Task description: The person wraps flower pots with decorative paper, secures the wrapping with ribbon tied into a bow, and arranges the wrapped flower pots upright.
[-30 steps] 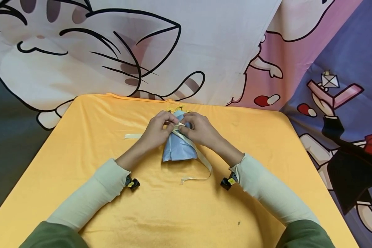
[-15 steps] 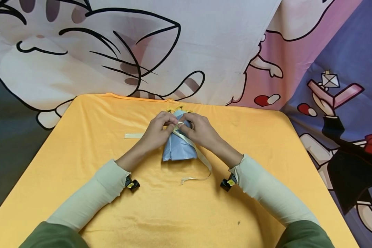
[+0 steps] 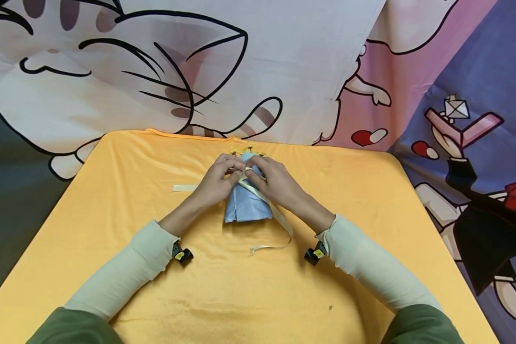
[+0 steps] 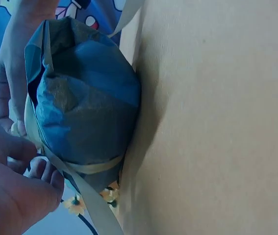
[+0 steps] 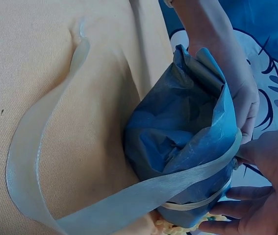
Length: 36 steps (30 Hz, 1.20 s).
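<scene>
A small bouquet wrapped in blue paper (image 3: 248,210) lies on the cloth, its yellow flowers (image 3: 250,150) toward the back. Around its middle runs a pale cream ribbon (image 3: 284,224); one tail curls on the cloth at the right. The other end sticks out left of my left hand (image 3: 217,181). Thumb and fingers of that hand pinch the ribbon at the crossing on top of the wrap. From the other side my right hand (image 3: 279,179) pinches the ribbon too, thumb toward the wrap. In the right wrist view the ribbon (image 5: 26,156) sweeps wide; fingertips partly hide the crossing.
A yellow cloth (image 3: 241,291) covers the table. Behind it hangs a curtain (image 3: 309,57) with cartoon prints. Black wrist cameras (image 3: 183,254) sit at both cuffs. One tiny dark speck (image 3: 330,308) lies at the front right.
Both hands stay at the ribbon crossing. The right fingertips have shifted slightly left, and the small piece of ribbon between the hands now shows as a curved loop. The bouquet stays put.
</scene>
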{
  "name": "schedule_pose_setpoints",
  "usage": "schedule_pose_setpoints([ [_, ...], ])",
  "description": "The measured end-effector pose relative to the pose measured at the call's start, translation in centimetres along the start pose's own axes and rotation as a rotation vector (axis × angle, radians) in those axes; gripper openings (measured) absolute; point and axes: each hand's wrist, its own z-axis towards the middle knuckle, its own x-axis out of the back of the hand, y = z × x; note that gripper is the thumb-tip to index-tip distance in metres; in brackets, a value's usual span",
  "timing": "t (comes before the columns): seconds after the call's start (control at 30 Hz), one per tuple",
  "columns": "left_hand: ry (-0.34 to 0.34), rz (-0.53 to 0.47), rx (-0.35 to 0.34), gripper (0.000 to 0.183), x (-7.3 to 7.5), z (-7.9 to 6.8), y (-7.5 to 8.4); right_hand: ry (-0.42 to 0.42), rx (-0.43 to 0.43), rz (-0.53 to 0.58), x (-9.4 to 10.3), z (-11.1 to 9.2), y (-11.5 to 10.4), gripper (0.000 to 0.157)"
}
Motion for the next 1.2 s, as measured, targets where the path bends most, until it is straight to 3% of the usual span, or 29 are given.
schedule_pose_setpoints([
  [0.23,0.001,0.007,-0.024,0.029,0.3,0.0,-0.5,-0.013,-0.001,-0.011,0.1,0.2,0.0,0.022],
  [0.43,0.065,0.048,-0.049,0.019,0.1,0.1,-0.7,-0.019,-0.053,0.045,0.4,0.2,-0.2,0.019],
  [0.67,0.100,0.035,-0.066,0.011,-0.4,-0.1,-1.0,0.030,-0.236,0.056,0.3,-1.9,-0.7,0.048],
  [0.93,0.114,-0.007,-0.086,0.012,-0.7,-0.2,-1.0,-0.065,-0.209,0.089,0.8,-4.1,0.2,0.016],
  [1.07,0.115,-0.012,-0.091,0.013,-0.6,-0.2,-1.1,-0.103,-0.202,0.166,1.5,-4.7,1.0,0.013],
  [1.2,0.117,-0.021,-0.085,0.015,-0.7,-0.2,-1.1,-0.131,-0.220,0.310,2.3,-5.0,2.3,0.015],
])
